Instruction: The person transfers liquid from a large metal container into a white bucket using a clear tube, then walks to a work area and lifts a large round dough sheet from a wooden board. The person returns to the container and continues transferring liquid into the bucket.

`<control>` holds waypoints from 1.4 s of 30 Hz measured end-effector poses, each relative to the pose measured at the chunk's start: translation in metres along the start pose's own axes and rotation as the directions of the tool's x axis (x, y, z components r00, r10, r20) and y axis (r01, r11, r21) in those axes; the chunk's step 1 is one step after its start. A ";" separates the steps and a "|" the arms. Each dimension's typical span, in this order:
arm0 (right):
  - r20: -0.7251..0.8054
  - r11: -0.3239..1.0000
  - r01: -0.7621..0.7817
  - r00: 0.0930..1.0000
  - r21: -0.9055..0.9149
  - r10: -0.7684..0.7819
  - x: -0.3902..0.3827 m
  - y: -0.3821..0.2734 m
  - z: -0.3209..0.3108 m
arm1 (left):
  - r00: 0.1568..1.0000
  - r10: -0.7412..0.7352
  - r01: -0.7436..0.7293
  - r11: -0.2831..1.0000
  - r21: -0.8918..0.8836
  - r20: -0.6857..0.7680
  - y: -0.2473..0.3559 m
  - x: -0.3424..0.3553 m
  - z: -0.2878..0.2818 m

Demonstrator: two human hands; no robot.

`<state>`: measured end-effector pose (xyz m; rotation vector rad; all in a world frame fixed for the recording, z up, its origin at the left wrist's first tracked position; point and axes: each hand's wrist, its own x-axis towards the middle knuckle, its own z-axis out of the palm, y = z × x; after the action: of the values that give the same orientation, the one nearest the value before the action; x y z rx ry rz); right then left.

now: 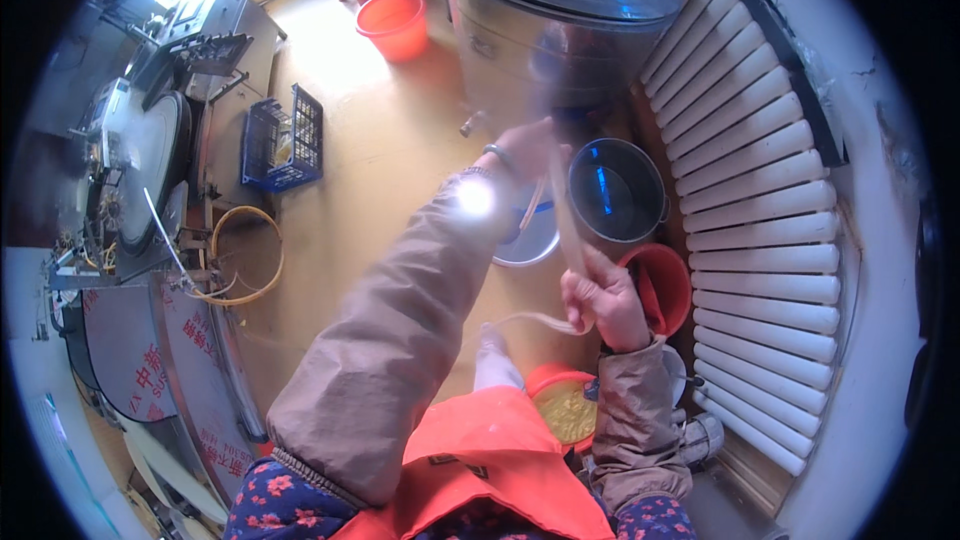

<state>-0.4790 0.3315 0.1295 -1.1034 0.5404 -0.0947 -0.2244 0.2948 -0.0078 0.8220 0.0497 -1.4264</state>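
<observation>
A long pale flat strip (569, 228) hangs stretched between my two hands. My right hand (608, 300) is closed round its lower part, and a loose tail curls off to the left below. My left hand (528, 148), with a bracelet at the wrist, reaches forward to the strip's upper end; its fingers are blurred but appear closed on it. Just beyond stands a large lidded metal vat (500, 65) with a small tap. Under my hands are a pale basin (526, 253) with a blue edge and a dark round pot (620, 202).
A red bucket (668, 285) stands by my right wrist; an orange bucket (553, 377) with yellowish contents is near my legs. White radiator (765, 202) lines the right. Leftward are a blue crate (285, 148), a round hoop (280, 260) and machinery (165, 175). Another orange bucket (393, 28) stands far off.
</observation>
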 end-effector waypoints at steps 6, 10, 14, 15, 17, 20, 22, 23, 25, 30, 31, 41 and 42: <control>0.052 0.990 -0.106 0.993 0.089 0.102 -0.024 0.041 0.017 | 0.915 0.146 -0.341 0.778 0.528 0.375 0.006 -0.005 0.001; 0.079 0.998 0.008 0.997 0.067 -0.013 -0.032 0.062 0.020 | 0.979 0.106 -0.195 0.724 0.661 0.173 0.004 -0.018 0.002; 0.064 0.999 -0.013 0.998 0.029 0.011 -0.036 0.077 0.017 | 0.995 -0.025 0.057 0.933 0.355 -0.094 0.002 -0.031 0.014; 0.061 0.999 -0.021 0.998 0.031 0.019 -0.037 0.081 0.017 | 0.995 -0.027 0.059 0.935 0.350 -0.095 0.002 -0.035 0.016; 0.058 0.999 -0.034 0.998 0.033 0.032 -0.040 0.087 0.018 | 0.993 -0.028 0.065 0.941 0.333 -0.113 0.001 -0.045 0.019; 0.062 0.999 -0.048 0.997 0.026 0.047 -0.043 0.091 0.018 | 0.989 -0.033 0.077 0.948 0.308 -0.148 0.000 -0.052 0.021; 0.069 0.998 -0.063 0.996 0.012 0.062 -0.045 0.093 0.020 | 0.985 -0.047 0.094 0.952 0.293 -0.166 -0.001 -0.056 0.020; 0.071 0.998 -0.060 0.996 0.011 0.059 -0.046 0.093 0.021 | 0.985 -0.044 0.097 0.942 0.322 -0.166 -0.002 -0.058 0.018; 0.073 0.999 -0.051 0.996 0.009 0.050 -0.045 0.093 0.023 | 0.982 -0.034 0.100 0.928 0.359 -0.186 -0.002 -0.061 0.013; 0.104 0.998 -0.065 0.992 0.002 0.065 -0.043 0.096 0.022 | 0.994 -0.057 0.088 0.929 0.358 -0.097 -0.004 -0.061 0.002; 0.114 0.997 -0.070 0.991 0.015 0.068 -0.043 0.097 0.022 | 0.995 -0.052 0.079 0.932 0.354 -0.084 -0.005 -0.061 -0.002; 0.152 0.994 -0.088 0.984 -0.060 0.097 -0.046 0.110 0.013 | 1.000 0.005 0.007 0.851 0.525 -0.023 -0.014 -0.066 -0.013; 0.147 0.996 -0.072 0.986 -0.053 0.079 -0.045 0.112 0.013 | 0.998 -0.001 0.029 0.866 0.499 -0.055 -0.014 -0.068 -0.013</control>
<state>-0.5330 0.4087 0.0537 -1.1252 0.4511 0.0668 -0.2441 0.3601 0.0098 1.2889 -0.2884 -1.4516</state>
